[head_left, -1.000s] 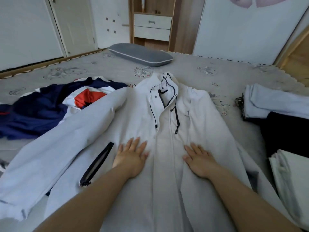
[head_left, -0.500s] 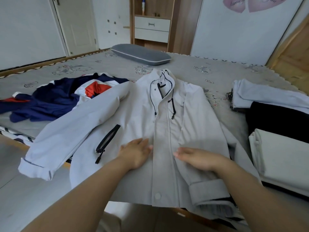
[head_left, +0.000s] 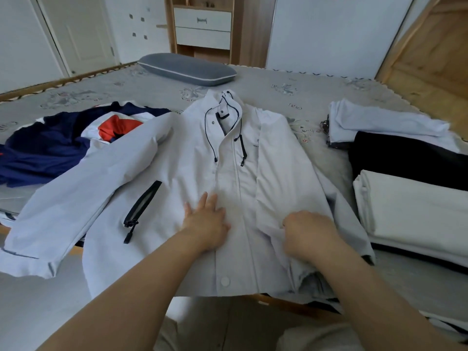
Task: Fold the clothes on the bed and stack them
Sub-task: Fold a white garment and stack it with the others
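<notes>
A white jacket (head_left: 192, 158) with black drawcords and a black pocket zip lies face up across the bed's near edge. Its left sleeve (head_left: 76, 203) stretches out to the left; its right sleeve is folded in over the front. My left hand (head_left: 206, 221) presses flat on the jacket's front, fingers straight. My right hand (head_left: 307, 234) has its fingers curled into the folded-in right sleeve's fabric, gripping it. A navy, white and red garment (head_left: 58, 143) lies crumpled at the left. Folded clothes sit at the right: a white piece (head_left: 415, 211), a black one (head_left: 405, 160) and a pale one (head_left: 379, 120).
A grey pillow (head_left: 187, 69) lies at the far end of the bed (head_left: 278, 87). Beyond it stand a wooden cabinet with white drawers (head_left: 202, 26) and a white door (head_left: 76, 34). The jacket's hem hangs over the bed's wooden near edge (head_left: 291, 305).
The view has pulled back from the bed. Both hands slid down the jacket toward the hem. My right hand went from flat to curled on the folded sleeve.
</notes>
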